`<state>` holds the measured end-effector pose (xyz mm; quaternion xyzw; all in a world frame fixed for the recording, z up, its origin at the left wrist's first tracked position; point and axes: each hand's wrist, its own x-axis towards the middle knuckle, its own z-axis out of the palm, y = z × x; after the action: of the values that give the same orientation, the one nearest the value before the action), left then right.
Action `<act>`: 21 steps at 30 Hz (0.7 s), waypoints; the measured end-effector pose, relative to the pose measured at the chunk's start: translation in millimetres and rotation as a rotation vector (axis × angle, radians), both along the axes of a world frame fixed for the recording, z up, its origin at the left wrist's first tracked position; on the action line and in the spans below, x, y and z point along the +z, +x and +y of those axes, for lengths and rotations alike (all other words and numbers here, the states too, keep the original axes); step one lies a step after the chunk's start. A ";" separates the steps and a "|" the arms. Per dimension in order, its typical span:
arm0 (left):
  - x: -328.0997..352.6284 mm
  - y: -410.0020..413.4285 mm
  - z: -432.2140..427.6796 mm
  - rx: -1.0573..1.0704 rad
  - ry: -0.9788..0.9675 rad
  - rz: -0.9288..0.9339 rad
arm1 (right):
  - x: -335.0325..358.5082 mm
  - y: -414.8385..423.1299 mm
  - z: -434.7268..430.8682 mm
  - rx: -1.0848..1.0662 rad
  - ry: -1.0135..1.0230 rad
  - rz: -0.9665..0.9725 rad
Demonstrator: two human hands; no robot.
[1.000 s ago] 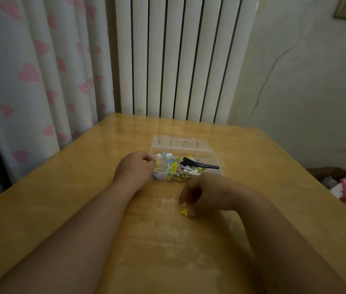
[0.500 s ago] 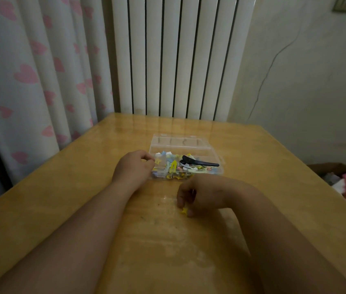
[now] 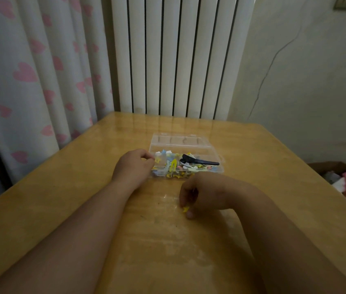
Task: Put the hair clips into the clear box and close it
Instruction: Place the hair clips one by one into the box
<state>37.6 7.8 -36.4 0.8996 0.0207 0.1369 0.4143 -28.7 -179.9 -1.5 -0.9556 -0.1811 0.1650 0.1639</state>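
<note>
on wooden table (image 3: 82, 198) — right hand (image 3: 201, 192) pinching yellow clip (image 3: 185, 209), clear box (image 3: 189, 145) unlabelled

A: Body only, quick. What's on the arms?
B: Nothing. Both forearms bare all the way to the bottom edge of the frame, no sleeves showing.
A: Hands?
B: Left hand (image 3: 134, 166) and right hand (image 3: 201, 190) both bare. No gloves. No rings or bands that I can make out.
A: Watch, bracelet, anything at the wrists?
B: None visible on either wrist.
A: Nails?
B: One short, unpainted-looking nail shows on a right fingertip (image 3: 189, 214). Lighting is dim, so can't tell finer detail. Left nails are hidden.
A: Shape notes?
B: Forearms look broad and rounded, widened by the wide-angle lens near the bottom edge.
</note>
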 end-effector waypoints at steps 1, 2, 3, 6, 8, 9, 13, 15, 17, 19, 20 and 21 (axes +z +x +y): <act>-0.2 0.1 0.2 -0.002 0.003 0.000 | 0.5 0.3 1.0 0.000 -0.004 0.006; -0.1 0.0 0.3 -0.004 0.005 -0.001 | 0.9 0.6 1.9 0.001 -0.011 0.014; -0.1 0.0 0.5 -0.005 0.007 -0.003 | 0.8 0.8 2.9 0.006 -0.019 0.021; 0.3 -0.2 0.4 -0.007 0.012 -0.004 | 0.4 1.0 4.8 0.033 -0.037 0.032; 0.5 -0.4 0.3 -0.002 0.012 -0.003 | 0.0 1.0 3.4 0.047 -0.047 0.028; 0.6 -0.3 0.2 0.001 0.008 -0.003 | -0.6 1.4 1.8 0.040 -0.042 0.016; 0.8 -0.6 -0.4 0.000 0.006 -0.005 | -1.6 3.9 -5.7 -0.051 0.050 -0.069; 1.0 -0.9 -0.5 0.003 0.008 -0.003 | -1.5 4.8 -9.7 -0.081 0.069 -0.102; 1.2 -0.7 -0.4 0.006 0.012 0.001 | -1.3 4.6 -13.3 -0.097 0.062 -0.090; 1.2 -0.4 -0.5 0.002 0.018 -0.001 | -1.7 2.2 -12.7 -0.078 0.044 -0.047; 1.3 -0.4 -0.4 0.001 0.020 -0.005 | -2.3 1.1 -11.0 -0.074 0.042 -0.035; 1.3 -0.6 -0.3 0.001 0.022 -0.010 | -2.9 0.4 -8.4 -0.072 0.048 -0.034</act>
<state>37.1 7.5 -35.0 0.9033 0.0173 0.1419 0.4045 -28.3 -188.3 -4.4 -0.9599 -0.1532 0.1385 0.1898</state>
